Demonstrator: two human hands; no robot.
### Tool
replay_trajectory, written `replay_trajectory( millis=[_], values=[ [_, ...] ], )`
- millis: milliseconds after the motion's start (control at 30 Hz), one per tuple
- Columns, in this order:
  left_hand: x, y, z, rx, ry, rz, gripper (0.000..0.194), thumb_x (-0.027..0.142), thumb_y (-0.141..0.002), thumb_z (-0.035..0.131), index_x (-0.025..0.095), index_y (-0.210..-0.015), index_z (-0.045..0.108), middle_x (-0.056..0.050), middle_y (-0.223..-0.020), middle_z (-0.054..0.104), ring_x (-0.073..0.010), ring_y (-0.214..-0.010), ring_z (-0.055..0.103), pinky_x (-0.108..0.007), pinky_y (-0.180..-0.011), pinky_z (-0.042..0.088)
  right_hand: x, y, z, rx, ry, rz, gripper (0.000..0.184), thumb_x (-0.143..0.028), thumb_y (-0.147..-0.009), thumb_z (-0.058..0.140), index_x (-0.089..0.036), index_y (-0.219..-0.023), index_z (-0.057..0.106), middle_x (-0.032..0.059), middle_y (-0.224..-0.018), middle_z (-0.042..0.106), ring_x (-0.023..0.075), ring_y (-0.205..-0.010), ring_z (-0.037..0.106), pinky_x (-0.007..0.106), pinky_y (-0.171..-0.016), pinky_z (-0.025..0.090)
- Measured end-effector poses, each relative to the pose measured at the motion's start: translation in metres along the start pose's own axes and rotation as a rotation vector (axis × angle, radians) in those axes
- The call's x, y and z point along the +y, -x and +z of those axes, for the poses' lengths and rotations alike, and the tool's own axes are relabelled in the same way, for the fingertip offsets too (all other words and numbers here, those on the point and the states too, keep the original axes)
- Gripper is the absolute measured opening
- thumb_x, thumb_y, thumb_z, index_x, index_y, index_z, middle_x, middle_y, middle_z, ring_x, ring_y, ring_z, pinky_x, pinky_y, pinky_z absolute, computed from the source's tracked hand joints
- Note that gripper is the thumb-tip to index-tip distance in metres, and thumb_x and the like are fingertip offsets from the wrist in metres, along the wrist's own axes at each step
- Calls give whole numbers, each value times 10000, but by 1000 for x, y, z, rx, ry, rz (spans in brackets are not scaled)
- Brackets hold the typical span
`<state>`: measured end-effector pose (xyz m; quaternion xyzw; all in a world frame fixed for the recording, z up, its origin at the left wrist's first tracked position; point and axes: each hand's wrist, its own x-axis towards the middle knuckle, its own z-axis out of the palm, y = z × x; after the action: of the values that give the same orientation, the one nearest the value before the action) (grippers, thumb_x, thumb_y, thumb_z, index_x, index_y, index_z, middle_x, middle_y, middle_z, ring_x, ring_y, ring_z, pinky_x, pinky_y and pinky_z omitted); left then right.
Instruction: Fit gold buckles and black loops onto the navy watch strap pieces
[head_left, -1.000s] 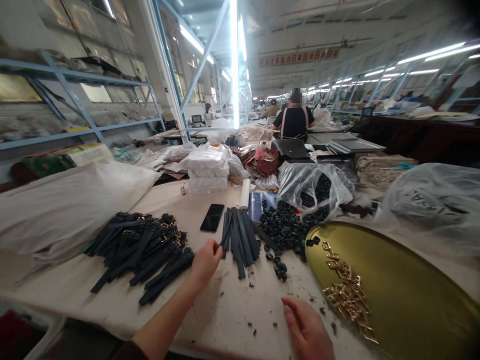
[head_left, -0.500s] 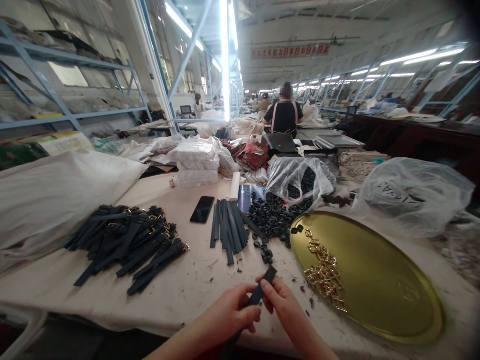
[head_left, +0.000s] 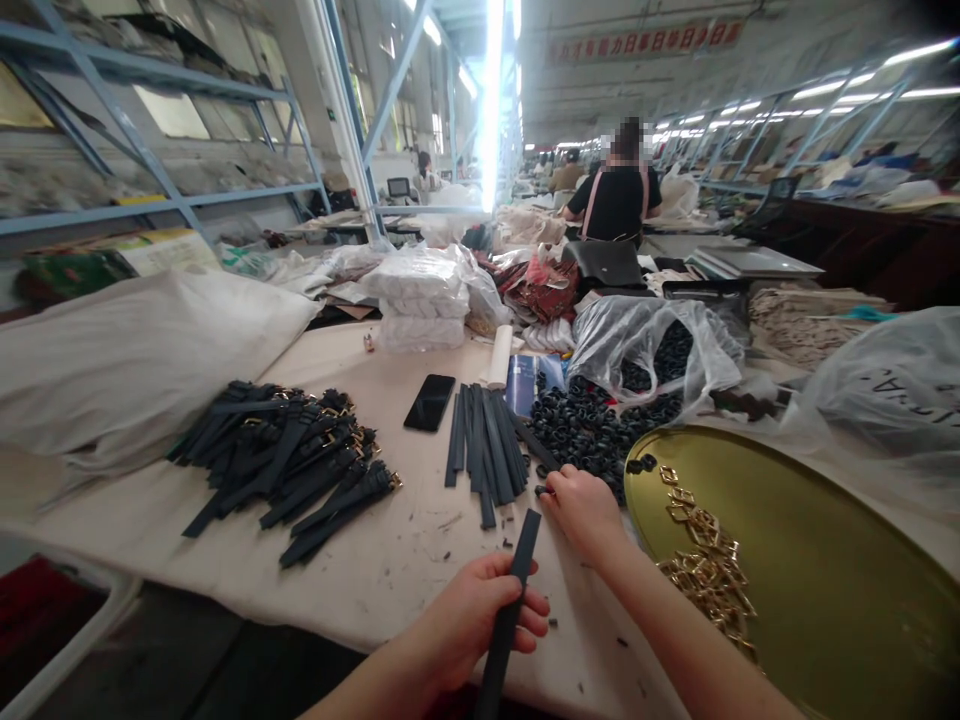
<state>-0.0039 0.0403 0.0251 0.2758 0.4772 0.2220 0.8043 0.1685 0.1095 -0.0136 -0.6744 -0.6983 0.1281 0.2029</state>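
My left hand [head_left: 491,610] grips a dark strap [head_left: 508,615] between thumb and fingers, its upper end pointing away from me and its lower end running out of view. At the near edge of a pile of black loops [head_left: 600,430], my right hand [head_left: 581,505] is closed with its fingertips on a small black loop [head_left: 541,491]. More flat dark straps [head_left: 484,450] lie side by side just left of that hand. Gold buckles [head_left: 705,560] are heaped on an oval gold tray [head_left: 832,580] to the right.
Finished-looking straps with buckles [head_left: 292,460] are piled at the left. A phone [head_left: 429,402], a white roll [head_left: 500,357] and a plastic bag of black loops [head_left: 660,350] lie further back. A person [head_left: 615,200] sits beyond the table.
My right hand has let go of the strap and moved forward to the black loops. My left hand keeps hold of the strap. The whole view has shifted a little to the left.
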Motion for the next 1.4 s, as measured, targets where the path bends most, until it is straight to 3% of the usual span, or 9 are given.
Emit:
replay_trajectory(
  millis=[200,300,400,467,833,1000,1167,1267,1400],
  values=[
    [-5,-3,-9,7,-91,70,288,242,-695,483,111,-951,494,-20,-667,580,-83,-505,536,-183,-467,389,-7,25,-6,-92,-234,9,179,-324,-794,474,-186,-686,512,3,-670,560,147,-622,535,250,-577,398],
    [-11,-4,-12,3,-275,201,315,399,-736,452,118,-868,508,12,-563,541,-75,-417,474,-185,-425,340,-10,52,-9,-159,-718,176,308,-437,-835,378,-185,-690,482,-21,-583,537,120,-538,507,237,-531,410],
    [-18,-4,-11,10,-453,255,351,459,-747,403,128,-780,513,31,-497,498,-70,-365,411,-184,-392,298,-14,75,-10,-162,-1315,436,286,-454,-712,591,-186,-680,497,-37,-588,532,106,-538,499,239,-552,407],
    [-21,-2,-10,14,-551,238,335,435,-760,369,135,-772,521,41,-475,477,-72,-355,382,-184,-383,292,-17,86,-11,-126,-1445,518,288,-413,-641,680,-191,-762,543,-38,-635,555,103,-550,509,241,-565,409],
    [12,45,0,14,-1222,293,270,277,-742,401,176,-693,646,39,-503,463,-105,-472,389,-211,-437,202,-18,124,-19,-207,-1351,364,269,-402,-655,674,-167,-749,583,-44,-550,553,99,-518,485,241,-565,366],
    [3,40,15,-54,-1154,347,273,294,-778,386,167,-712,618,19,-583,524,-121,-558,445,-208,-501,275,-28,129,-22,-219,-1382,359,302,-413,-614,698,-165,-727,569,-47,-516,541,99,-501,471,234,-552,350],
    [-29,12,20,-50,-812,391,457,371,-845,300,123,-1227,348,65,-515,427,-114,-492,390,-214,-511,307,-33,133,-5,-58,-1469,421,297,-394,-634,692,-165,-761,551,-55,-565,512,85,-505,464,216,-534,343],
    [-37,-6,21,-43,-656,441,562,465,-840,307,108,-1273,271,53,-562,429,-110,-513,394,-216,-503,308,-32,133,4,-56,-1481,411,300,-432,-685,636,-164,-778,537,-37,-586,525,107,-526,498,233,-541,380],
    [-31,-20,19,-110,-670,421,469,523,-781,425,131,-1033,481,56,-548,434,-79,-453,367,-198,-442,282,-6,115,-17,-55,-923,266,336,-456,-832,391,-159,-815,547,-16,-576,532,126,-540,526,239,-532,411]
  ],
)
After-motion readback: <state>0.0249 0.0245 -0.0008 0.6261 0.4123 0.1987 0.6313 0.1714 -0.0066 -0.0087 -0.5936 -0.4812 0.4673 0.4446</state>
